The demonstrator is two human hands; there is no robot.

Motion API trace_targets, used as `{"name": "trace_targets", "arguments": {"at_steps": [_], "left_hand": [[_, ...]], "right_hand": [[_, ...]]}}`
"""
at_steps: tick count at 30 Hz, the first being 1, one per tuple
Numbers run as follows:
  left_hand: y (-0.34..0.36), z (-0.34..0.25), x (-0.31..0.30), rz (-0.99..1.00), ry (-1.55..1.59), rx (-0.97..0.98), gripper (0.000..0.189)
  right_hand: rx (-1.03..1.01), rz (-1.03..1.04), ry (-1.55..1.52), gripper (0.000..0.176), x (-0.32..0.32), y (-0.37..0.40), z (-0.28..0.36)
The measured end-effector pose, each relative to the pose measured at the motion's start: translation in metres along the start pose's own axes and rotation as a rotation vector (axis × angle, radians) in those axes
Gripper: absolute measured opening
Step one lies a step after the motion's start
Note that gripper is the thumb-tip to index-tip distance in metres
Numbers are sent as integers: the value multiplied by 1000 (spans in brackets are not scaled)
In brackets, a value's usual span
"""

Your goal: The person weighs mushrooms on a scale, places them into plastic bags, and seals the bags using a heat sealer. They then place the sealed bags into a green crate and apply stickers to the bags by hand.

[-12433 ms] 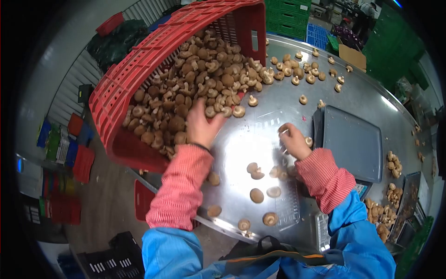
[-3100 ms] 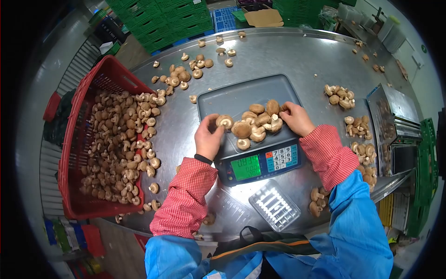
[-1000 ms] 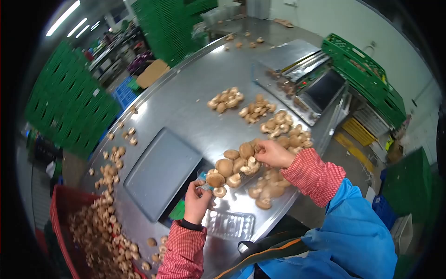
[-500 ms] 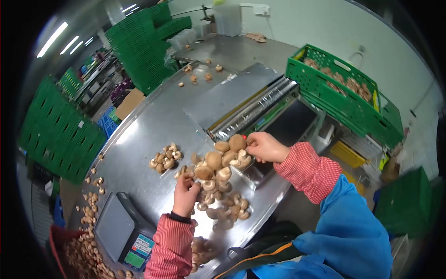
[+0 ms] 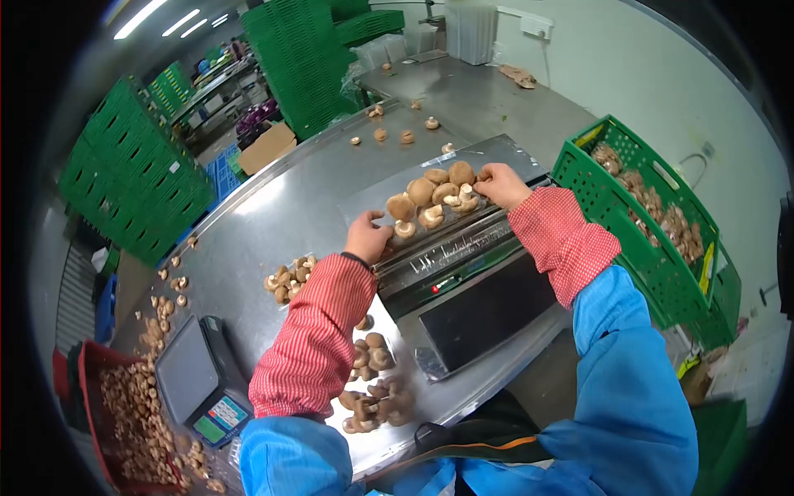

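A group of brown mushrooms (image 5: pixel 422 194) sits over the plate behind the film wrapper (image 5: pixel 463 256); whether a tray lies under it cannot be made out. At the group's left end is my left hand (image 5: pixel 368 237), its fingers curled at the edge. My right hand (image 5: pixel 503 186) pinches at the right end, beside a mushroom with a pale stem. What either hand grips is too small to tell. Left of my left sleeve lies a small mushroom pile (image 5: pixel 289 279). Nearer to me, more mushroom piles (image 5: pixel 376 401) rest on the steel table (image 5: pixel 240 248).
A scale (image 5: pixel 198 376) stands at the left beside a red basket of mushrooms (image 5: pixel 85 397). Loose mushrooms dot the table's left edge and far end. At the right is a green crate (image 5: pixel 612 217) with packed mushrooms. Green crates (image 5: pixel 298 66) are stacked behind.
Both hands and the mushroom group have moved forward, from the near side of the wrapper to its far side. The view has shifted, and the wrapper's dark plate is now uncovered.
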State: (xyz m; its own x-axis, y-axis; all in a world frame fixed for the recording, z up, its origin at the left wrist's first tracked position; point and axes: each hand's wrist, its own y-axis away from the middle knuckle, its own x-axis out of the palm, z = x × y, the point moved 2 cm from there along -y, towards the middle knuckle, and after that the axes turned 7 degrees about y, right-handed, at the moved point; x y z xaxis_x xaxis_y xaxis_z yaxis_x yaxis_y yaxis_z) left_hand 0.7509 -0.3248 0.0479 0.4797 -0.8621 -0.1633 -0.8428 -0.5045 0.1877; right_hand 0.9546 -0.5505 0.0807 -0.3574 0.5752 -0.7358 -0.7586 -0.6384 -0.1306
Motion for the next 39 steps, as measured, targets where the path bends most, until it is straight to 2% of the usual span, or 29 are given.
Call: {"name": "trace_targets", "arguments": {"at_steps": [3, 4, 7, 11, 13, 15, 17, 19, 21, 23, 24, 26, 30, 31, 33, 35, 37, 39], "left_hand": [[-28, -4, 21, -93, -107, -2, 49], [-40, 2, 24, -114, -230, 26, 46], [-51, 16, 39, -138, -270, -42, 45], [-47, 29, 39, -224, -410, 18, 41], [-30, 12, 44, -261, -372, 4, 42], [-8, -6, 46, -324, -291, 25, 43], [26, -19, 38, -337, -364, 267, 44], [65, -28, 25, -209, -743, 487, 45], [91, -29, 20, -67, -960, 507, 50], [100, -28, 22, 50, -1145, 470, 46], [99, -30, 24, 107, -1217, 465, 45], [90, -31, 26, 186, -1404, 530, 42], [68, -18, 29, 307, -1432, 682, 29], [66, -14, 31, 262, -1363, 774, 22], [71, -4, 36, 142, -1256, 833, 16], [87, -11, 40, -134, -897, 755, 12], [105, -29, 48, -266, -610, 723, 3], [125, -42, 46, -365, -9, 322, 8]], "right_hand": [[-39, 25, 86, 26, -1, -38, -31], [-42, 60, 90, 26, 2, -49, -43], [-75, 139, 104, 22, 11, -63, -68], [-95, 225, 67, 25, 14, -66, -80], [-93, 259, 70, 26, 10, -59, -75], [-213, 190, 106, 25, -5, -49, -71], [-339, 112, 109, 21, -32, -35, -70], [-527, 63, 264, 24, -67, -16, -77], [-713, 28, 505, 30, -91, 2, -84], [-836, 30, 741, 36, -103, 17, -90], [-906, 38, 772, 42, -104, 19, -90], [-982, 80, 764, 37, -97, 17, -76], [-1191, 182, 734, 24, -49, 7, -79], [-1194, 193, 655, 14, -45, 12, -78], [-1097, 97, 585, 13, -46, 23, -78], [-946, 5, 430, 13, -61, 43, -80], [-812, -70, 284, 15, -86, 56, -68], [-678, -147, 14, 10, -112, 55, -49]]}}
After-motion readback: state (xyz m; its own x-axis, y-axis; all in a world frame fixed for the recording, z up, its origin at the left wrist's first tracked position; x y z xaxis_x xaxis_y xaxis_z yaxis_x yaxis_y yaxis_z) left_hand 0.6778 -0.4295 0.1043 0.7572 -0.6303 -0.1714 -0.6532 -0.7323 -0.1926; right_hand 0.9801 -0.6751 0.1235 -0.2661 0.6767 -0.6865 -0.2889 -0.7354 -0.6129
